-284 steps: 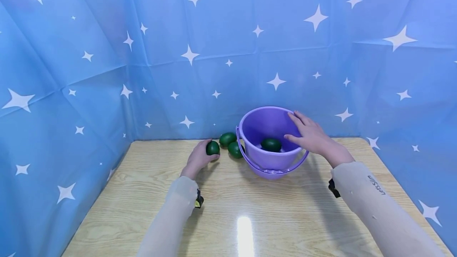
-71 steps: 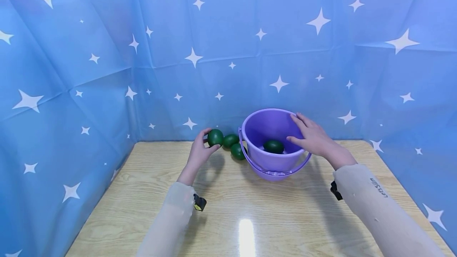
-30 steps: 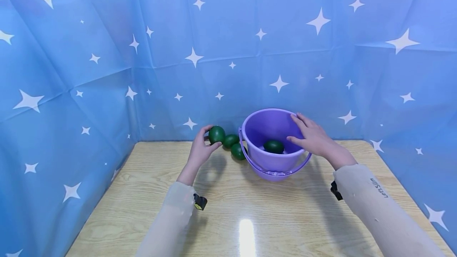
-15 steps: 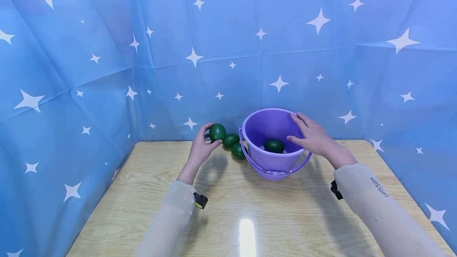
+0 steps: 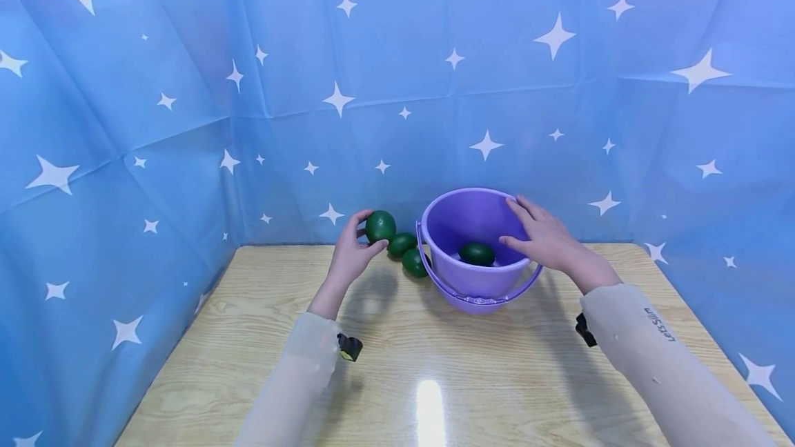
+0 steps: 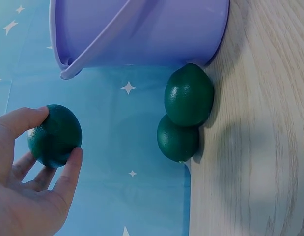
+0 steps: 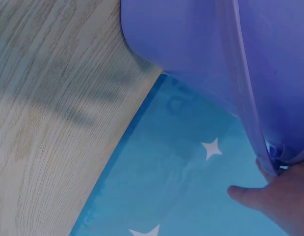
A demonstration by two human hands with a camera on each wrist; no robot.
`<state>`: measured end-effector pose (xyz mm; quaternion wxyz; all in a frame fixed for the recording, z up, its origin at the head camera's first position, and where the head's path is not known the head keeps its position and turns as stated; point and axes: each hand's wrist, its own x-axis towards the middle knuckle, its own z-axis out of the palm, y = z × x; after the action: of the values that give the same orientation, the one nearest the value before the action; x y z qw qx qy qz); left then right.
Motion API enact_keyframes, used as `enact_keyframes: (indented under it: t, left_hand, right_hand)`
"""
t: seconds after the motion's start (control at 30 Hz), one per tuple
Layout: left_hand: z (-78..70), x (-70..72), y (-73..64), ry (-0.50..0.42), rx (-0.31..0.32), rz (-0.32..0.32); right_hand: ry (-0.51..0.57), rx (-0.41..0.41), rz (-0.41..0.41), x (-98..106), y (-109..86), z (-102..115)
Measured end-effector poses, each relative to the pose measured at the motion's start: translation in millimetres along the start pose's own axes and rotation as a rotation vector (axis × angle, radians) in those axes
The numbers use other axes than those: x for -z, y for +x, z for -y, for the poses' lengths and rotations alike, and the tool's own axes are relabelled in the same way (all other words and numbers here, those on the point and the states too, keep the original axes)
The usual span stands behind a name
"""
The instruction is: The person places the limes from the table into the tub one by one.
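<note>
While a green fruit [image 5: 381, 226] is pinched by the left hand [image 5: 351, 255] between thumb and fingertips, with a gap left before the palm, the right rim of a purple bucket [image 5: 462, 283] is touched by the right hand [image 5: 548, 241], whose fingers are laid fairly straight and whose thumb is spread away from them. The pinched fruit is held up off the tabletop [image 5: 248, 364], left of the bucket and apart from it. A second fruit [image 5: 402, 245] and a third fruit [image 5: 414, 264] are set together on the tabletop just beside the bucket; a fourth fruit [image 5: 477, 254] is contained in it.

From its smooth, shiny skin, the fruit may be judged firm, fairly light and somewhat slippery; it is probably not easily bruised, but could be squeezed out of the fingertips if pinched near one end. It is best grasped around its widest part. The bucket is judged to be light, slightly flexible plastic, better steadied by the rim than by the loose, lowered handle [image 5: 478, 301].
</note>
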<state>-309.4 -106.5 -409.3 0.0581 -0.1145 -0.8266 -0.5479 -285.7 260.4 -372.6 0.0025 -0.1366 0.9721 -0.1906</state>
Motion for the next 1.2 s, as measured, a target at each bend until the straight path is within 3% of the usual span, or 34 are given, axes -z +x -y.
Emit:
enact_keyframes:
  t: [1.2]
  left_hand:
    - [-27.8,-5.4,-6.4,-0.063,-0.051,0.015]
  right_hand:
    - [0.001,0.003,-0.003,0,-0.7,0]
